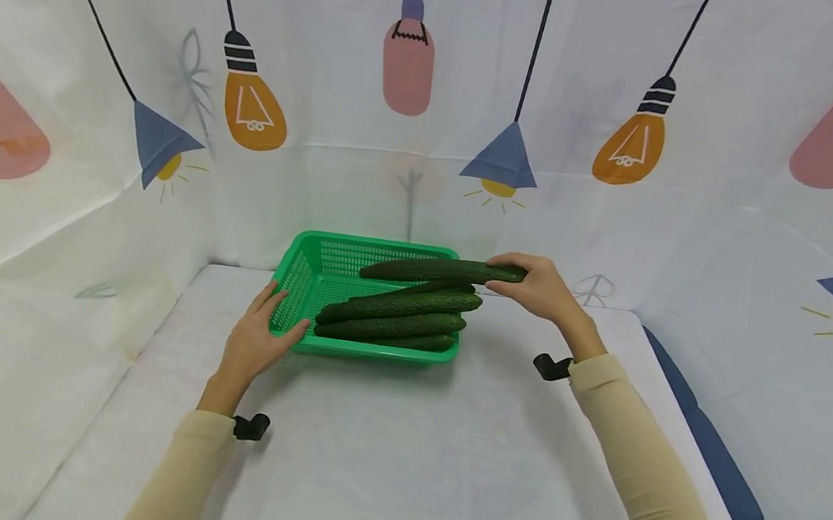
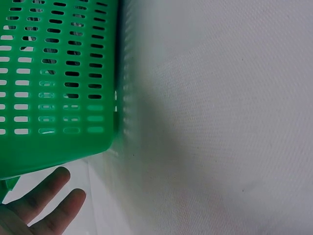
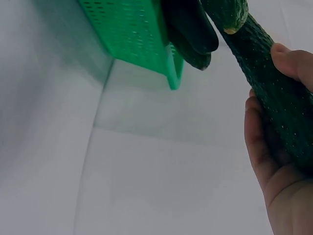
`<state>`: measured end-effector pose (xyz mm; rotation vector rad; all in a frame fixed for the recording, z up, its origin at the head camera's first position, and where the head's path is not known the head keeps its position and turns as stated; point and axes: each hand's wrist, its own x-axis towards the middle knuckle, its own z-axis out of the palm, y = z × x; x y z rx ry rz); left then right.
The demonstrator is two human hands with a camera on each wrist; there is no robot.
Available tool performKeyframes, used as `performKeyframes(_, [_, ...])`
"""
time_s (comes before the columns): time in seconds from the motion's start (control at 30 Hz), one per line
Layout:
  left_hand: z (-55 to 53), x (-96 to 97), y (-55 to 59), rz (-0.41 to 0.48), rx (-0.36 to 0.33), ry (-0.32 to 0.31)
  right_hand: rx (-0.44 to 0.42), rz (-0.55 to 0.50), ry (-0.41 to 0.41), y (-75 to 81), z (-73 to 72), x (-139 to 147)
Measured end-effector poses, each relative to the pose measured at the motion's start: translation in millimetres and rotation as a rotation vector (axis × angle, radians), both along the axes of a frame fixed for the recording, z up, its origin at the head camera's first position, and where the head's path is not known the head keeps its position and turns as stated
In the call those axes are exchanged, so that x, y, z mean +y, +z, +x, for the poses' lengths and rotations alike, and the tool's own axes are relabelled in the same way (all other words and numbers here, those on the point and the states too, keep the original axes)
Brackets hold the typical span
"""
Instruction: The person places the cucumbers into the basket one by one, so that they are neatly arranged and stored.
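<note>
My right hand (image 1: 540, 290) grips a long dark green cucumber (image 1: 430, 271) by its right end, with the thumb on the near side. The cucumber points left, over the back right of a green plastic basket (image 1: 358, 353). Several more cucumbers (image 1: 395, 326) lie side by side in the basket, some ends reaching its right rim. At the basket's left front corner is my left hand (image 1: 252, 343), thumb by the front rim and fingers along the left side. Two straight fingers (image 2: 41, 193) show beside the basket wall in the left wrist view.
The basket stands at the far edge of a white-covered table (image 1: 368, 448). Close behind it hangs a white curtain (image 1: 303, 190) printed with lamps and bulbs. A blue strip (image 1: 721, 457) runs along the table's right edge.
</note>
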<state>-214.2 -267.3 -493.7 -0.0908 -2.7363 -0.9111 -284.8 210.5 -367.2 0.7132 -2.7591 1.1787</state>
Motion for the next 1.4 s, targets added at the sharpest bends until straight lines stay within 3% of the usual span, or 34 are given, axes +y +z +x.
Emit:
performKeyframes(0.4, [0.0,-2.1,2.0,-0.005,0.0,0.004,-0.046,0.076,0.08,2.6,-23.9,-28.4])
performKeyframes(0.67, [4.6,-3.4,1.8,-0.001,0.0,0.005,-0.103,0.083,0.119,-4.6,-37.5,-47.7])
performKeyframes(0.93, [3.2,-1.4,-0.9,-0.008,0.015,0.005,-0.132,0.084,0.159,-12.5,-38.5,-61.2])
performKeyframes(1.4, [2.7,2.0,-1.0,-0.009,0.02,-0.001,-0.121,0.098,0.15,-21.5,-36.4,-70.3])
